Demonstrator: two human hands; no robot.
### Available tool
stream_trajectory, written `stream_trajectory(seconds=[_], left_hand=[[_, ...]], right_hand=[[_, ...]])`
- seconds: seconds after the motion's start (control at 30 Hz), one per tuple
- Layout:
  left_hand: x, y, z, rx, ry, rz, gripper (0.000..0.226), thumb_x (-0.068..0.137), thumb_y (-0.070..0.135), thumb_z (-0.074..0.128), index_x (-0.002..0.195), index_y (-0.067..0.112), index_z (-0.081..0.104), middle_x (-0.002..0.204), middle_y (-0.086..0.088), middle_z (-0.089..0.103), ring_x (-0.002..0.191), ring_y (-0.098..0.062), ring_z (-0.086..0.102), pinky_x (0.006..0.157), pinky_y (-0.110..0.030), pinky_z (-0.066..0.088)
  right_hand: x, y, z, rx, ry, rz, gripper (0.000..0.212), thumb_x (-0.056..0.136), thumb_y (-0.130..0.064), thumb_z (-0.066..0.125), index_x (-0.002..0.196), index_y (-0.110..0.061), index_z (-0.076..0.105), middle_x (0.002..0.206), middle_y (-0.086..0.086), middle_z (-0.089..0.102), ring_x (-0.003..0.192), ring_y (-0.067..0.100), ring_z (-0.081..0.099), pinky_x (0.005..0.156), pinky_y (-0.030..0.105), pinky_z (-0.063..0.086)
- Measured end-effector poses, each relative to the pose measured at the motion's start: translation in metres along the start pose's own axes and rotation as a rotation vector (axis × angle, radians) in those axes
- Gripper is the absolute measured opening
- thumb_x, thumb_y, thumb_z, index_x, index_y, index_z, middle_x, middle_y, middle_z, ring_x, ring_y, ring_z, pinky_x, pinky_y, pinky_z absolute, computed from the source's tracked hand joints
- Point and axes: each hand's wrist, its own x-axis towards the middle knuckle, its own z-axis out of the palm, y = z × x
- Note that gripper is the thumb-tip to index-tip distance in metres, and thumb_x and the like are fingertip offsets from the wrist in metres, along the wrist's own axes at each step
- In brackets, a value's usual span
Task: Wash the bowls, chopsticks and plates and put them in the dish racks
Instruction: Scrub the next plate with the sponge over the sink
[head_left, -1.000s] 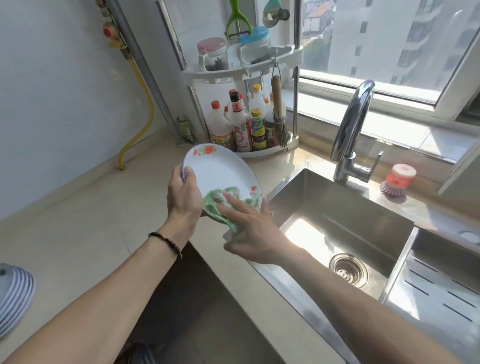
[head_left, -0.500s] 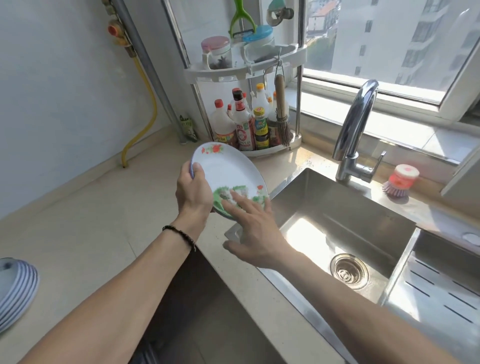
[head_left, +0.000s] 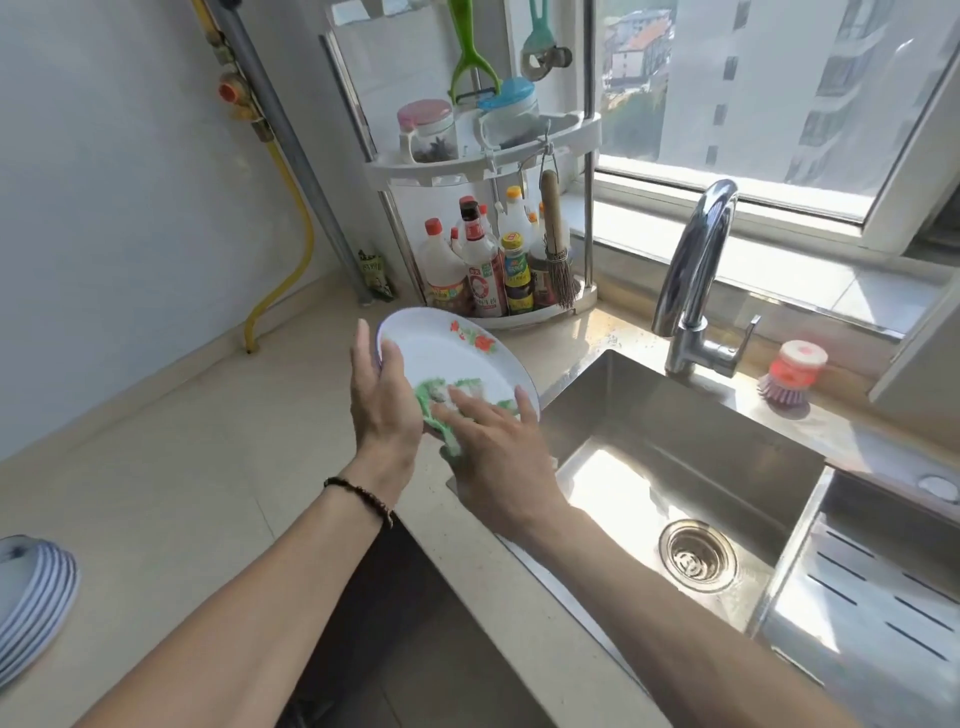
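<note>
The left hand (head_left: 382, 400) holds a white plate (head_left: 447, 358) by its left rim, thumb on the inner face and the other fingers behind it, so its grip is closed on the plate. The plate has red flowers near the top edge and is tilted up, held in the air above the pale surface (head_left: 171, 467) just left of the steel sink (head_left: 675, 452). The right hand (head_left: 498, 457) presses a green cloth (head_left: 436, 410) flat against the lower part of the plate with nearly straight, spread fingers; its grip is not curled round the cloth, only pressing it. A dark beaded bracelet (head_left: 361, 493) sits on the left wrist. A stack of white plates (head_left: 31, 603) with blue rims lies at the left edge of the surface, well apart from the hands. Behind the held plate a corner shelf (head_left: 483, 171) carries sauce bottles (head_left: 483, 265) below and jars above. A chrome tap (head_left: 696, 275) stands at the back of the sink, with a red-topped dish brush (head_left: 789, 379) near it on the right.
</note>
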Motion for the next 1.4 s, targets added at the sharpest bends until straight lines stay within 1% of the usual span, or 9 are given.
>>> stream_trajectory(seconds=[0.1, 0.2, 0.43, 0.67, 0.87, 1.03, 1.2, 1.3, 1.4], left_hand=[[0.009, 0.002, -0.009, 0.098, -0.071, 0.068, 0.042, 0.107, 0.034, 0.036, 0.149, 0.034, 0.041, 0.147, 0.003, 0.049, 0.132, -0.019, 0.05, 0.109, -0.045, 0.046], [0.009, 0.003, -0.008, 0.15, -0.024, 0.11, 0.041, 0.107, 0.033, 0.036, 0.147, 0.033, 0.044, 0.137, 0.008, 0.053, 0.128, -0.017, 0.052, 0.11, -0.044, 0.046], [0.006, 0.006, -0.011, 0.215, -0.131, 0.078, 0.047, 0.099, 0.046, 0.037, 0.144, 0.038, 0.047, 0.139, 0.003, 0.056, 0.126, -0.021, 0.055, 0.106, -0.048, 0.048], [0.007, 0.013, -0.009, 0.244, -0.231, 0.046, 0.051, 0.093, 0.051, 0.039, 0.14, 0.036, 0.052, 0.132, 0.004, 0.061, 0.12, -0.019, 0.06, 0.102, -0.047, 0.052], [0.004, 0.014, -0.005, 0.293, -0.297, 0.022, 0.054, 0.085, 0.06, 0.041, 0.134, 0.041, 0.056, 0.132, 0.006, 0.064, 0.121, -0.019, 0.061, 0.103, -0.048, 0.051], [0.009, 0.008, -0.001, 0.268, -0.334, -0.009, 0.033, 0.107, 0.036, 0.038, 0.134, 0.034, 0.057, 0.127, 0.003, 0.066, 0.115, -0.017, 0.064, 0.101, -0.045, 0.053], [0.005, 0.006, -0.006, 0.25, -0.409, -0.033, 0.033, 0.109, 0.033, 0.036, 0.138, 0.033, 0.052, 0.125, 0.0, 0.067, 0.106, -0.019, 0.07, 0.084, -0.04, 0.059], [0.011, 0.005, -0.007, 0.177, -0.224, -0.061, 0.035, 0.109, 0.035, 0.036, 0.139, 0.035, 0.052, 0.128, -0.001, 0.063, 0.109, -0.025, 0.066, 0.074, -0.035, 0.054], [0.017, 0.004, -0.005, 0.159, -0.073, -0.057, 0.036, 0.108, 0.036, 0.039, 0.142, 0.033, 0.052, 0.128, 0.0, 0.061, 0.106, -0.022, 0.064, 0.078, -0.038, 0.058]], right_hand=[[-0.005, 0.027, -0.011, 0.171, -0.327, 0.047, 0.078, 0.089, -0.079, 0.03, 0.156, -0.04, 0.025, 0.167, -0.007, 0.012, 0.154, 0.015, 0.015, 0.117, 0.063, -0.016], [-0.003, 0.032, -0.014, 0.252, -0.401, 0.128, 0.114, 0.064, -0.096, -0.011, 0.157, -0.037, 0.021, 0.168, -0.005, 0.003, 0.154, 0.014, 0.006, 0.115, 0.058, -0.023], [0.006, 0.032, -0.007, 0.315, -0.45, 0.138, 0.112, 0.065, -0.091, -0.023, 0.158, -0.04, 0.013, 0.168, 0.0, -0.003, 0.155, 0.015, -0.002, 0.116, 0.059, -0.022], [0.017, 0.029, -0.013, 0.258, -0.471, 0.164, 0.076, 0.084, -0.072, -0.008, 0.155, -0.045, -0.003, 0.165, -0.005, -0.018, 0.154, 0.021, -0.012, 0.111, 0.057, -0.028], [0.019, 0.035, -0.007, 0.305, -0.44, 0.159, 0.083, 0.08, -0.077, -0.016, 0.155, -0.046, 0.0, 0.167, -0.005, -0.015, 0.154, 0.016, -0.013, 0.11, 0.056, -0.03], [0.018, 0.025, -0.008, 0.319, -0.418, 0.02, 0.082, 0.08, -0.077, -0.015, 0.155, -0.048, -0.003, 0.166, -0.008, -0.015, 0.151, 0.011, -0.015, 0.11, 0.053, -0.031], [0.033, 0.066, -0.018, 0.015, -0.434, 0.041, 0.069, 0.086, -0.069, -0.014, 0.147, -0.036, -0.011, 0.158, -0.007, -0.02, 0.153, 0.015, -0.011, 0.114, 0.052, -0.029], [0.016, 0.08, -0.02, -0.059, -0.477, 0.056, 0.071, 0.096, -0.064, -0.006, 0.157, -0.031, 0.004, 0.167, 0.0, -0.005, 0.154, 0.018, -0.007, 0.115, 0.054, -0.026], [-0.007, 0.064, -0.024, 0.139, -0.473, 0.021, 0.099, 0.085, -0.077, -0.013, 0.142, -0.027, 0.051, 0.158, 0.009, 0.037, 0.151, 0.02, 0.022, 0.118, 0.057, -0.017]])
